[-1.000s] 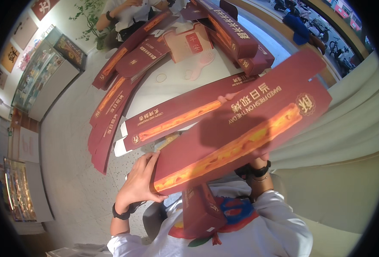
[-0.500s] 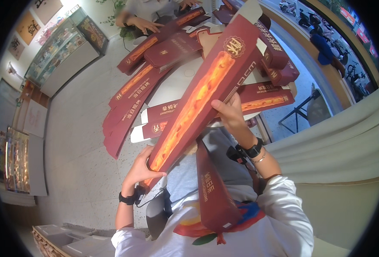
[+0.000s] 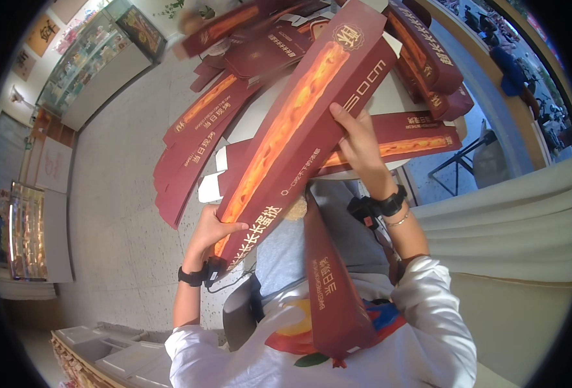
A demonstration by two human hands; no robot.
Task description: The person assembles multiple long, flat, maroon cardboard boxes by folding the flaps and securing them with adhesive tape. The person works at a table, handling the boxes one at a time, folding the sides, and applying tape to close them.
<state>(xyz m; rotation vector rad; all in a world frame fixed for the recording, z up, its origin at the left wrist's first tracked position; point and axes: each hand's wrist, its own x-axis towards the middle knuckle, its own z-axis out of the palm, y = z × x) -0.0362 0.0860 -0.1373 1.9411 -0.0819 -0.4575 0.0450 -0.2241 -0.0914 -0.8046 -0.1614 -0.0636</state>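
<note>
Long maroon box (image 3: pixel 289 139) slants up and away above your lap, clamped in both hands.
Your left hand (image 3: pixel 207 231) grips its lower end, your right hand (image 3: pixel 361 145) its right side; an orange pastry picture runs along one face, pale lettering beside it, white flaps at the far end. Beyond, more maroon cartons (image 3: pixel 198 152) crowd the white table (image 3: pixel 392 98); past the grey floor (image 3: pixel 108 174) stands a glass display case (image 3: pixel 86 76).

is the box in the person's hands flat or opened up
Opened up: the long maroon box shows two faces meeting along an edge.
</note>
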